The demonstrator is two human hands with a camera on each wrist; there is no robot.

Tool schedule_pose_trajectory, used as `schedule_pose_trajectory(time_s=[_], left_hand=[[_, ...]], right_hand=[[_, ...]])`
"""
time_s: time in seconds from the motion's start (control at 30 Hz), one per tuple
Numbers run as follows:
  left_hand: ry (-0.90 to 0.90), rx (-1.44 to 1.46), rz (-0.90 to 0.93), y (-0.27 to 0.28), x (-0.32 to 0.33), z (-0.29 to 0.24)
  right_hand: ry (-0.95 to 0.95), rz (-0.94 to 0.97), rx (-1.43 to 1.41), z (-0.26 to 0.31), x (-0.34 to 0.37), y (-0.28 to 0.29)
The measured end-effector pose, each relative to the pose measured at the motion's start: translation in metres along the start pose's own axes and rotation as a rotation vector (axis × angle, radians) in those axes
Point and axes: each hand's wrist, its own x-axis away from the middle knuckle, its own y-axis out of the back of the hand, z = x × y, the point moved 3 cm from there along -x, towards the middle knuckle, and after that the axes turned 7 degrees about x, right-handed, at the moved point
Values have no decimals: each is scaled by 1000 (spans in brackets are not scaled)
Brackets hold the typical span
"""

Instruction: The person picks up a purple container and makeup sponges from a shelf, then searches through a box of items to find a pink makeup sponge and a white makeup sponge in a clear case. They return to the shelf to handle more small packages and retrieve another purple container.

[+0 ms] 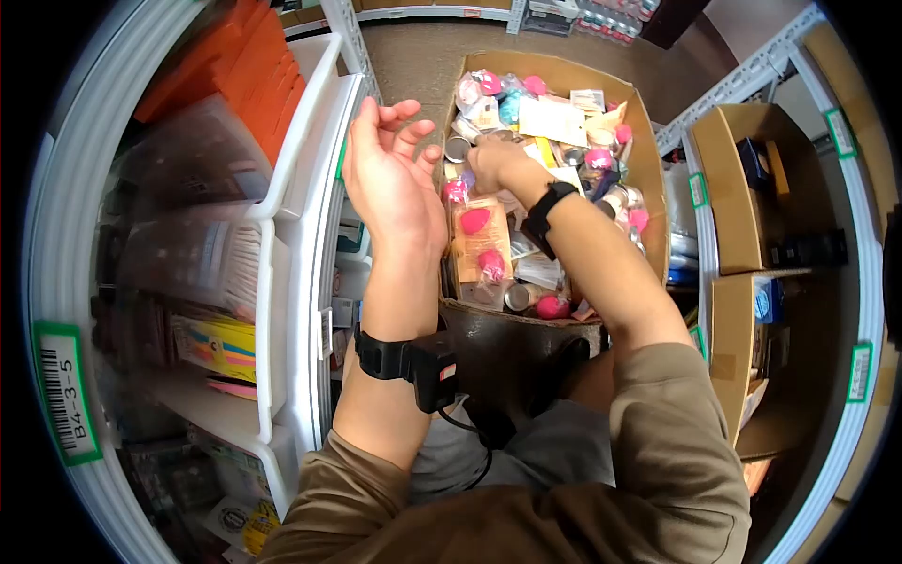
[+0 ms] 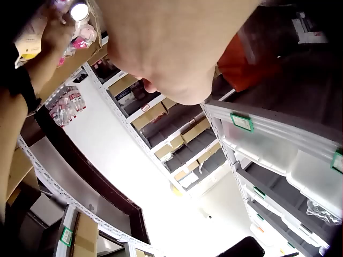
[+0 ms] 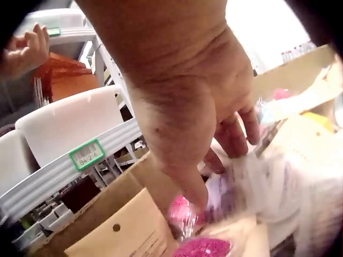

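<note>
My right hand (image 1: pixel 498 162) reaches down into a cardboard box (image 1: pixel 652 132) crowded with small packaged goods. In the right wrist view, its thumb and fingers (image 3: pixel 234 140) point down among the packages and stand apart, close over a blurred purple-and-white package (image 3: pixel 228 184). A round-lidded jar (image 1: pixel 458 148) lies beside this hand. Nearer me in the box are pink makeup sponges (image 1: pixel 476 221) on a tan packet (image 1: pixel 495 246). My left hand (image 1: pixel 399 183) is raised at the box's left side, palm up, its fingers loosely bent and holding nothing.
On the left, a shelf carries white bins (image 1: pixel 272 320) and orange folders (image 1: pixel 230 66). The right-hand shelf holds open cardboard boxes (image 1: pixel 728 188). Bottled drinks (image 1: pixel 615 21) in packs stand on the floor (image 1: pixel 404 56) at the far end.
</note>
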Motion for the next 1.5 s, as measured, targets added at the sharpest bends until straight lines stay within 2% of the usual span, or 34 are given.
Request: schedule_pose_trajectory(time_s=[0.17,0.2,0.3,0.4,0.43,0.47,0.5,0.57,0.63,0.7,0.73,0.77,0.83,0.87,0.9,0.97,1.03,1.1,1.17,1.23,1.3,1.37,1.4,1.43,1.5], left_hand=[[10,-17,-14,1,-5,5],[11,-15,-12,0,-4,6],[52,-23,-9,-2,-2,11],[58,-107,57,-8,2,11],[46,-247,104,-10,4,12],[32,-387,154,-13,6,12],[34,-378,167,-11,6,15],[-107,-742,507,-14,9,26],[-59,-852,730,-29,32,23],[191,-657,975,-37,55,34],[514,-499,1052,-40,70,37],[591,-439,1116,-46,84,40],[540,-271,1269,-62,114,37],[676,-102,1237,-68,126,36],[684,-90,1258,-73,139,38],[440,-9,1264,-83,162,37],[432,-94,1358,-83,176,43],[610,77,1307,-86,198,48],[650,26,1341,-85,212,50],[522,-70,1493,-90,224,52],[589,-101,1576,-92,237,46],[746,-161,1697,-91,257,47],[794,-235,1698,-93,268,44],[606,-402,1753,-88,274,51],[-74,-433,1918,-96,294,53]], right_hand=[[-4,-101,-57,14,2,-23],[-24,-152,-65,14,4,-21],[-11,-79,-125,0,8,-11],[44,-131,-132,-25,24,6],[32,-133,-126,-32,43,19],[119,-226,-318,-42,66,38],[208,-322,-505,-47,94,63],[193,-338,-616,-52,156,104],[194,-423,-633,-55,217,136],[237,-600,-482,-50,273,158],[275,-762,-415,-43,298,160],[246,-829,-342,-36,322,163],[132,-982,-231,-21,364,157],[88,-1036,-244,-12,384,151],[90,-1098,-211,-4,400,145],[66,-1199,-121,16,429,133],[32,-1238,-109,35,450,114],[-2,-1152,-118,53,466,106],[-39,-1101,-201,64,481,97],[-181,-1265,-427,68,504,80],[-418,-1274,-559,68,526,58],[-569,-1190,-658,76,539,62],[-594,-1083,-717,80,545,59],[-557,-1021,-638,88,552,58],[-656,-1069,-639,98,565,44]])
